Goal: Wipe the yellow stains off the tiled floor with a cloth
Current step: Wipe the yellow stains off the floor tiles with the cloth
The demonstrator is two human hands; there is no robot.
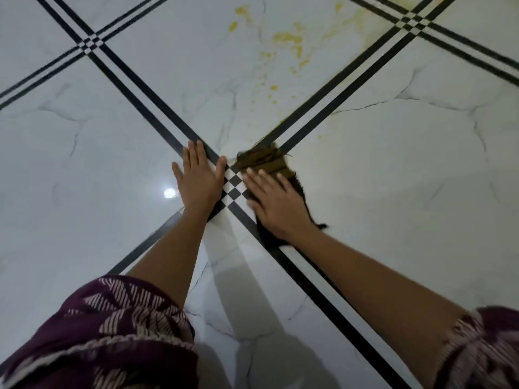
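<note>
A dark cloth (264, 161), stained brownish-yellow at its far end, lies on the white marble tiled floor (393, 178) beside a checkered tile junction. My right hand (276, 203) presses flat on top of it, fingers spread, and looks blurred. My left hand (199, 181) rests flat on the floor just left of the junction, holding nothing. Yellow stains (289, 39) spatter the tile beyond the cloth, with smaller drops (273, 88) trailing toward it and a fainter smear (373, 21) at the far right.
Double black border lines (146, 102) cross the floor diagonally and meet at checkered junctions (91, 44). A lamp's reflection (169, 193) shines on the tile left of my left hand. Patterned maroon sleeves (112, 327) cover my upper arms.
</note>
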